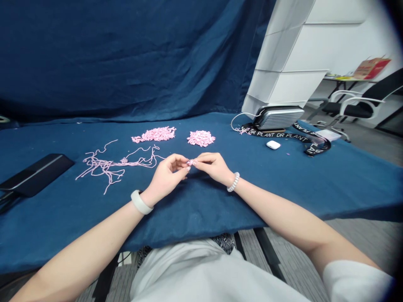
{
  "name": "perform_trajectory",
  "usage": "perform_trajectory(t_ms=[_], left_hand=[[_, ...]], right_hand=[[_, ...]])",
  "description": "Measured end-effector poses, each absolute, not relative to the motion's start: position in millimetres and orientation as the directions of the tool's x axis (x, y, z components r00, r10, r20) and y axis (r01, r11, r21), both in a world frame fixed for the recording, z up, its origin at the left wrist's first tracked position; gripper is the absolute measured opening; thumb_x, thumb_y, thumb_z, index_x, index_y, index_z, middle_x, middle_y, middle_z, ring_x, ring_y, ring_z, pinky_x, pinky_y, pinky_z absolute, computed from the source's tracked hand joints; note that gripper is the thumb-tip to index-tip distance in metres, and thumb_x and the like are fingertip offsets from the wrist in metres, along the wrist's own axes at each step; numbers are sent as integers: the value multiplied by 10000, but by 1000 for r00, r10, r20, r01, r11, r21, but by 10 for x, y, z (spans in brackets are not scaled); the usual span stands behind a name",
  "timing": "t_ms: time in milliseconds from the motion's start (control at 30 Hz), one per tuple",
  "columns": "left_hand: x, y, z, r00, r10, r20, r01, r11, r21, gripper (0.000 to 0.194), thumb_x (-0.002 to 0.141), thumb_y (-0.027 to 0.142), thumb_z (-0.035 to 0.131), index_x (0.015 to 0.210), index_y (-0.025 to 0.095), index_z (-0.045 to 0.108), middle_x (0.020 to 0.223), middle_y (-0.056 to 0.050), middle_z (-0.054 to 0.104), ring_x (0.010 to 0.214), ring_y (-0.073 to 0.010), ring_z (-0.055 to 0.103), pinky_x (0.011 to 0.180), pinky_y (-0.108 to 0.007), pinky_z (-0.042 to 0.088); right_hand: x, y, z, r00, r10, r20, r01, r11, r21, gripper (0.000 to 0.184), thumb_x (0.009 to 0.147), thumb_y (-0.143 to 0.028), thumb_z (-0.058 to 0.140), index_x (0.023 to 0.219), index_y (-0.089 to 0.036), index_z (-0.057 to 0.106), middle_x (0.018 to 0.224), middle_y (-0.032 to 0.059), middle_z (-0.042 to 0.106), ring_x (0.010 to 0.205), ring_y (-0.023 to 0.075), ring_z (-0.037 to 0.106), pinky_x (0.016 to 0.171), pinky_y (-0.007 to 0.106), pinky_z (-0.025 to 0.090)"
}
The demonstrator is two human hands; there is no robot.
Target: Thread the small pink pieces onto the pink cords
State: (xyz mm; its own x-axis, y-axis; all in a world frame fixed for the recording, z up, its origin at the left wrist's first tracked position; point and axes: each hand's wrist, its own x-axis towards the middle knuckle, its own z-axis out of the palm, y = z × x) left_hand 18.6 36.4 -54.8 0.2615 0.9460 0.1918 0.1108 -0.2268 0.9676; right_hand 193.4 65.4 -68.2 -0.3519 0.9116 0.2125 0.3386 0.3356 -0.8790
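Pink piece (191,162), partly hidden by fingers (204,158)

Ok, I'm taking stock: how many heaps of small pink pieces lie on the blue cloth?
2: an elongated heap beyond the loose strands, and a rounder heap to its right, beyond the right hand. No others show.

White case (273,144): 1. Left of it: hands (168,178) (215,168), 2; small pink piece (191,162), 1; pink piles (157,134) (201,138), 2; large strand bundle (110,164), 1. Behind it: ribbed box (281,119), 1.
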Motion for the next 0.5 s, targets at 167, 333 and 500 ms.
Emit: perform_trajectory(t_ms=[167,333,500], left_hand=[[174,381,-579,285,926,246,186,-305,934,214,755,318,612,841,146,519,804,-34,579,706,-129,567,608,-233,497],[149,408,-627,324,909,263,253,-351,901,214,777,340,589,805,151,491,791,-24,567,708,-121,553,649,-240,482],[155,407,-641,327,908,261,308,-364,879,223,806,370,549,807,165,461,772,-8,531,695,-117,528,643,-238,463]], right_hand=[[1934,649,-688,-381,893,238,308,365,-879,573,687,-562,477,942,-79,652,934,45,570,757,-125,507,682,-59,386],[1925,637,-670,-386,902,195,334,333,-882,572,683,-561,482,939,-79,653,929,43,569,748,-123,510,664,-57,385],[1930,637,-671,-402,899,176,350,328,-877,583,682,-569,478,948,-80,650,913,41,569,723,-128,495,640,-54,370]])
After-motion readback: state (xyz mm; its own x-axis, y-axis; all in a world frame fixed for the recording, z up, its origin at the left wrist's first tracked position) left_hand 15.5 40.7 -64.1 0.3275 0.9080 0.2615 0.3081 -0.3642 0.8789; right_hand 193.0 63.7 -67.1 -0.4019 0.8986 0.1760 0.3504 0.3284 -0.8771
